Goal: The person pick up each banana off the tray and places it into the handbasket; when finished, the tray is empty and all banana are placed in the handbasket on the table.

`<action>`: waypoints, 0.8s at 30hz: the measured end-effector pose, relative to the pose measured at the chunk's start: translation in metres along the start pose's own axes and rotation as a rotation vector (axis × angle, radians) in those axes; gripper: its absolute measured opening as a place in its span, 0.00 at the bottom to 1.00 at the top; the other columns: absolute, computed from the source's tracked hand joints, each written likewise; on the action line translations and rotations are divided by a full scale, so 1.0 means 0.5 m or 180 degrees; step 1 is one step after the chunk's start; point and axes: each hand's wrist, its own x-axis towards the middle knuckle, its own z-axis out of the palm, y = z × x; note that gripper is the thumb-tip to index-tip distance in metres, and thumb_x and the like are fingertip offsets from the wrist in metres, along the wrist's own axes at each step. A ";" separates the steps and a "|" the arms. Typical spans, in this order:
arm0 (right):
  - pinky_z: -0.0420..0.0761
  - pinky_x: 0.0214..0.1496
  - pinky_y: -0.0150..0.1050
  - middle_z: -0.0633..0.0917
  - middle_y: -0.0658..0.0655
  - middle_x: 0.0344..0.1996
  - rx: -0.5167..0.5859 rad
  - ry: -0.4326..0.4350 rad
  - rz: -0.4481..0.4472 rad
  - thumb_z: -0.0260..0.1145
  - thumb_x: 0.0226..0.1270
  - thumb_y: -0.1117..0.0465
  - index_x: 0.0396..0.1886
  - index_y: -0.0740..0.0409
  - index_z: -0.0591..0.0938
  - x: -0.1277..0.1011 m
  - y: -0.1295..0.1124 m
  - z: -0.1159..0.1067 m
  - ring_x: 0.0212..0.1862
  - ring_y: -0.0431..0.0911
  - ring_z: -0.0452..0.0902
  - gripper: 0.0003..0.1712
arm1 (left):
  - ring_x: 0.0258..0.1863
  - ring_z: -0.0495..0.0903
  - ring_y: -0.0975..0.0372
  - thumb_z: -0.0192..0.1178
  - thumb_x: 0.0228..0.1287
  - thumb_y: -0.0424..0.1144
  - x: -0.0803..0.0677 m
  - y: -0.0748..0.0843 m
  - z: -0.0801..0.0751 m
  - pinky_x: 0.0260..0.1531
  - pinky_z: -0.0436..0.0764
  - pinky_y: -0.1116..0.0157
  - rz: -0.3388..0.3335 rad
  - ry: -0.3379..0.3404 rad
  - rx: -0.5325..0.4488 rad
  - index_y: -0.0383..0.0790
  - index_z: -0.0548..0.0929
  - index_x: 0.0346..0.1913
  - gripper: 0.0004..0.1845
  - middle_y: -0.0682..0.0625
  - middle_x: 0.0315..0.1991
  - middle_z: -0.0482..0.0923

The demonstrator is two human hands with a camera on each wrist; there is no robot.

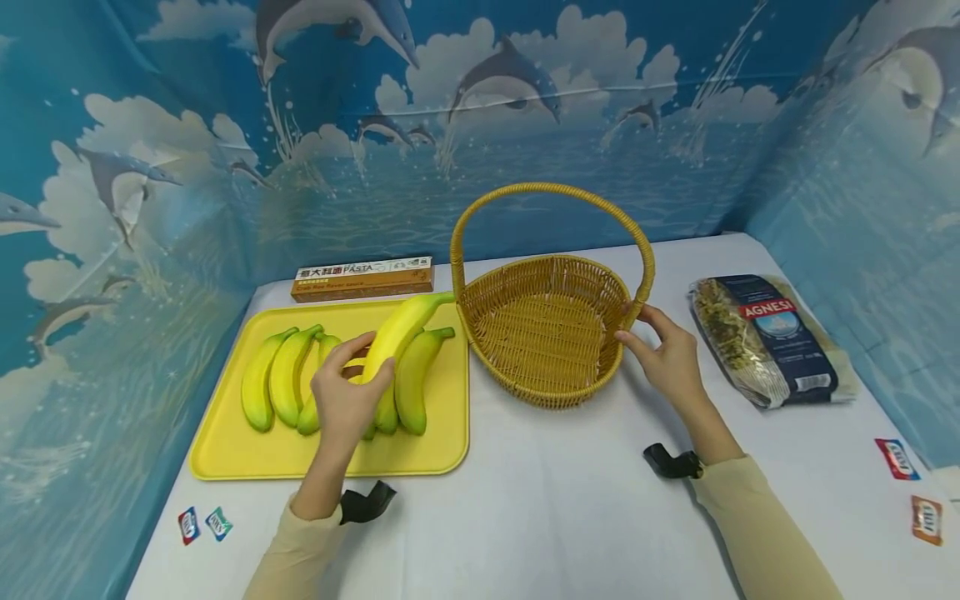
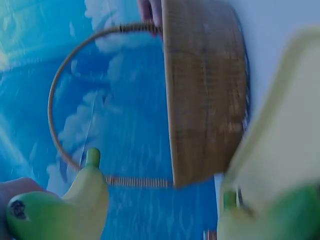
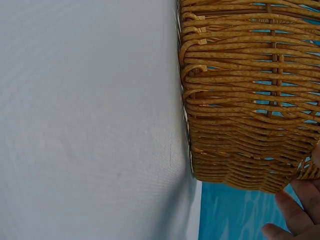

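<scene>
My left hand (image 1: 347, 392) grips a yellow banana (image 1: 401, 333) and holds it tilted above the yellow tray (image 1: 225, 450); its stem points toward the basket. That banana (image 2: 60, 210) fills the lower left of the left wrist view. Several more bananas (image 1: 281, 375) lie side by side on the tray. A wicker basket (image 1: 543, 329) with a tall hoop handle (image 1: 551, 193) stands to the right of the tray and holds nothing. My right hand (image 1: 663, 350) touches the basket's right rim at the foot of the handle, fingers nearly straight. The basket wall (image 3: 240, 100) fills the right wrist view, with my fingertips (image 3: 295, 215) below it.
A long pasta box (image 1: 363, 277) lies behind the tray. A bag of pasta (image 1: 772, 337) lies at the right on the white table (image 1: 540, 500). Small packets lie at the front left (image 1: 202, 525) and front right (image 1: 911, 487). Blue dolphin-print walls close in three sides.
</scene>
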 end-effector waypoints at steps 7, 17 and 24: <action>0.71 0.60 0.62 0.83 0.67 0.53 -0.0039 0.0022 -0.0029 0.71 0.61 0.64 0.58 0.63 0.80 -0.001 0.001 0.000 0.59 0.64 0.76 0.25 | 0.42 0.81 0.53 0.71 0.51 0.35 0.012 0.044 0.143 0.40 0.81 0.56 0.0242 -0.0421 -0.0125 0.38 0.85 0.52 0.22 0.43 0.46 0.84; 0.71 0.61 0.61 0.84 0.65 0.53 0.0020 0.0033 -0.0084 0.72 0.60 0.64 0.58 0.62 0.80 -0.004 0.005 0.002 0.59 0.61 0.77 0.25 | 0.44 0.80 0.53 0.68 0.54 0.37 0.068 0.038 0.306 0.42 0.79 0.58 0.0211 -0.0714 -0.0132 0.39 0.84 0.54 0.22 0.43 0.47 0.83; 0.72 0.58 0.61 0.84 0.65 0.53 0.0030 0.0013 -0.0103 0.71 0.61 0.63 0.59 0.61 0.79 -0.004 0.005 -0.002 0.58 0.62 0.77 0.25 | 0.44 0.79 0.49 0.67 0.55 0.37 0.087 0.016 0.351 0.45 0.78 0.54 0.0184 -0.0786 0.0101 0.37 0.84 0.54 0.22 0.41 0.47 0.83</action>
